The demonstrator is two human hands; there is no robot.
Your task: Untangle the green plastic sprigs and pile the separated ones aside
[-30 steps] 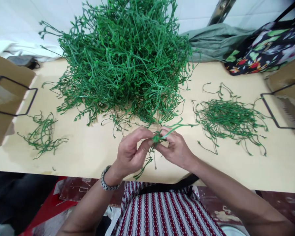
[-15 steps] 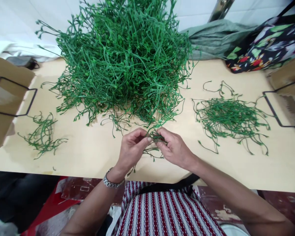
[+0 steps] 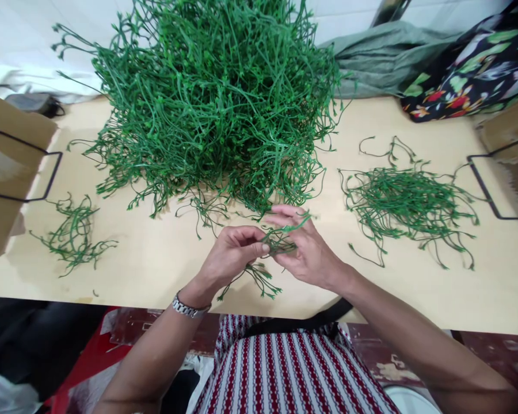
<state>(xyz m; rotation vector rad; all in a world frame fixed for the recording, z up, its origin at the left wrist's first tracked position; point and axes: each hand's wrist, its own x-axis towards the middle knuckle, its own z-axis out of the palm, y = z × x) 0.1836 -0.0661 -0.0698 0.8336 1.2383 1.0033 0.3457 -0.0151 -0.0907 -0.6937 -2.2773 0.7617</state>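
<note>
Between thumb and fingers, my left hand (image 3: 233,253) pinches a small bunch of thin green plastic stems (image 3: 280,238) with forked tips. Some of its tips hang below the palm over the table. My right hand (image 3: 308,247) is beside the bunch with its fingers spread, and the stems' right ends lie against them. Just beyond my hands rises a large heap of the same green stems (image 3: 216,109). A loose flat pile of stems (image 3: 410,201) lies to the right, and a smaller pile (image 3: 75,233) lies to the left.
Cardboard boxes with black wire handles stand at the left (image 3: 17,167) and right (image 3: 509,167) of the pale table (image 3: 155,264). Behind lie a grey-green cloth (image 3: 388,57) and a floral bag (image 3: 475,75). A dark object (image 3: 34,104) sits at the back left.
My right hand has let go of its pinch and spread its fingers. The bunch stays in my left hand, its lower tips now hanging further down. The view has shifted slightly.
</note>
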